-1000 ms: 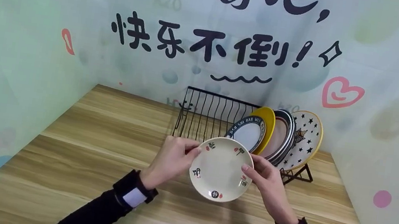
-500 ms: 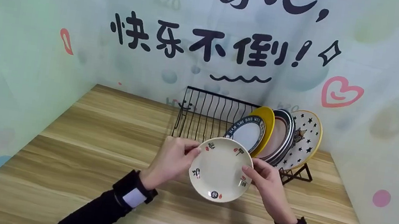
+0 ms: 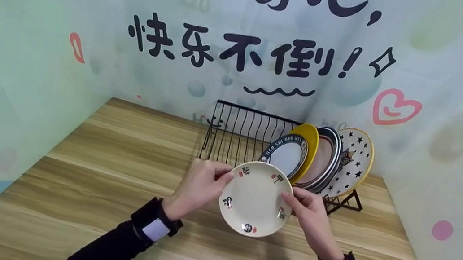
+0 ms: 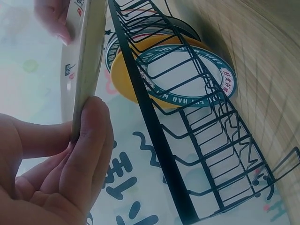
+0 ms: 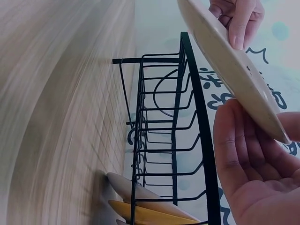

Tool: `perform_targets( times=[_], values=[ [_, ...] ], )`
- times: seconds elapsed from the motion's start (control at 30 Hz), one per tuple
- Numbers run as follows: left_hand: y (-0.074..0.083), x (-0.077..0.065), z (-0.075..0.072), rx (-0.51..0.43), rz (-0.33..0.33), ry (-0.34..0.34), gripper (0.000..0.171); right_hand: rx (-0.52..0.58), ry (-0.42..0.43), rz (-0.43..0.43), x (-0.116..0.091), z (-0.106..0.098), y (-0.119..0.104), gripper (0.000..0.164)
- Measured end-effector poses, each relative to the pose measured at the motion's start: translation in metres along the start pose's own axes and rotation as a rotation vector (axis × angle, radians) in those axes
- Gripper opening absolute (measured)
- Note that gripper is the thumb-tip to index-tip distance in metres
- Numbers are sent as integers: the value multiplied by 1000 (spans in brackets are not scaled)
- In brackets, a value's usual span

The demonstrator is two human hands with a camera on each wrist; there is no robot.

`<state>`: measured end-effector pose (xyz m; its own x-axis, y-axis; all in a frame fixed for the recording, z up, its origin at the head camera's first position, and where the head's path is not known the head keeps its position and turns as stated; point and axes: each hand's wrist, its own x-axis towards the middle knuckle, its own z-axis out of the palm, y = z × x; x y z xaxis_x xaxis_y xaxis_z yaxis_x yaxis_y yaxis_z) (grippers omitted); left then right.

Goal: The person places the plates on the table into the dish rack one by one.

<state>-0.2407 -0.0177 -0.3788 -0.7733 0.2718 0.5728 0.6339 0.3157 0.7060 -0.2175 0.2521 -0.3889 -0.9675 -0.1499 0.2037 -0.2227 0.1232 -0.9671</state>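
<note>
A round cream plate [image 3: 255, 201] with small red and black motifs along its rim is held up in front of the rack in the head view, its face tilted to the camera. My left hand [image 3: 201, 184] pinches its upper left edge between thumb and fingers. On the right edge, my right hand [image 3: 312, 216] grips with the thumb on the face and fingers behind. Seen edge-on in the left wrist view, the plate [image 4: 89, 61] stands apart from the rack. The right wrist view shows the fingers [image 5: 229, 136] supporting its underside.
Behind the plate is a black wire dish rack [image 3: 261, 112] on the wooden table [image 3: 120, 146]. Its right part holds several plates: a dark-rimmed white plate [image 3: 286, 156], a yellow plate [image 3: 313, 143], darker-rimmed ones and a star-patterned plate [image 3: 355, 165]. Printed cloth walls [image 3: 20, 50] enclose the table.
The cream plate has dropped very slightly, with the right hand's fingers lowering a little. Both hands keep their hold, and the rack and its plates stay as they were.
</note>
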Motion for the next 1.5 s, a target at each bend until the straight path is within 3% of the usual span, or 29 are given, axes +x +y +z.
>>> perform_targets(
  times=[0.2,1.27,1.5],
  values=[
    [0,0,0,8,-6,-7,12,-61,9,3,0,0,0,24],
    [2,2,-3,42,-35,-102,6,-90,33,71,0,-2,-1,26],
    [0,3,-4,34,-36,-51,12,-33,52,95,1,-2,2,24]
  ],
)
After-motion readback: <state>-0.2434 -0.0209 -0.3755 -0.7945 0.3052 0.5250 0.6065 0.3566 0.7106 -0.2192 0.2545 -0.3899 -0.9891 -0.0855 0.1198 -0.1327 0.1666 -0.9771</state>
